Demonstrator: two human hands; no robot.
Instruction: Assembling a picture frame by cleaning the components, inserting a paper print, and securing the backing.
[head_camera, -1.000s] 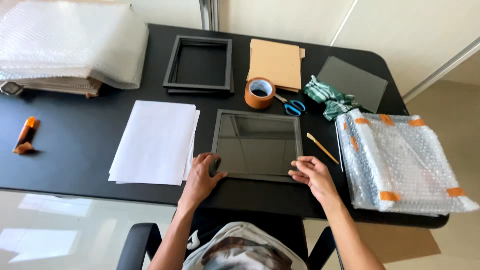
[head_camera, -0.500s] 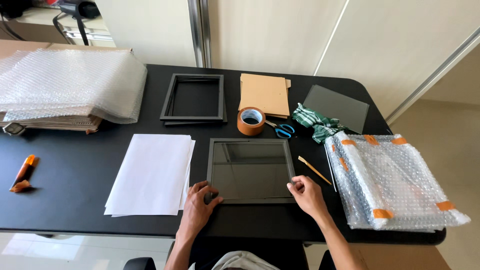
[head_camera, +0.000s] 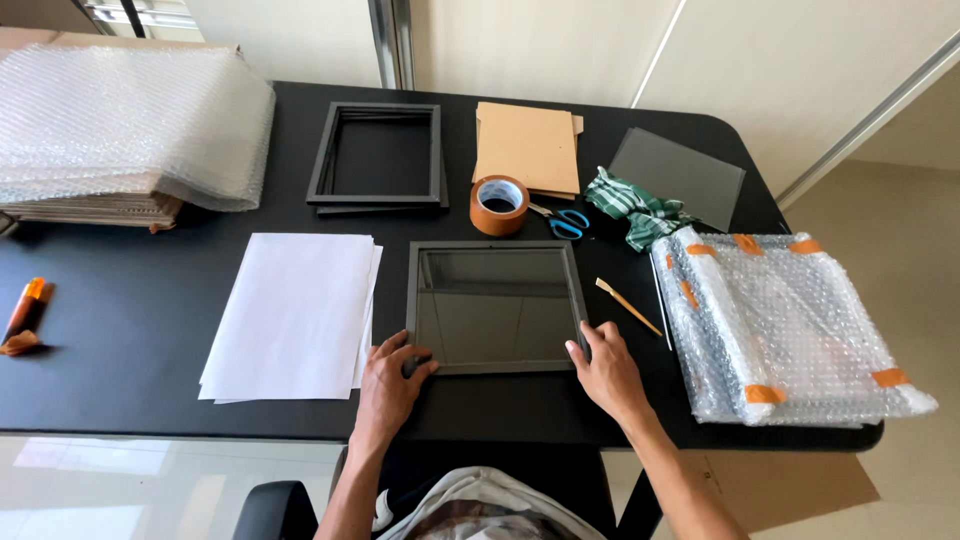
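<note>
While two hands touch it, one glazed frame (head_camera: 497, 308) lies flat.

A stack of white paper sheets (head_camera: 292, 312) is laid on the black bench (head_camera: 120, 330). Behind are seen empty black frames (head_camera: 378, 158), brown cardboard sheets (head_camera: 527, 147), an orange tape roll (head_camera: 498, 205), blue-handled scissors (head_camera: 563, 220) and a green checked cloth (head_camera: 636, 209). Bubble-wrapped bundles (head_camera: 785, 325) lie far right.

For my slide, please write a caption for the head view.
Left hand and right hand rest on a glazed black frame on a black table.
</note>
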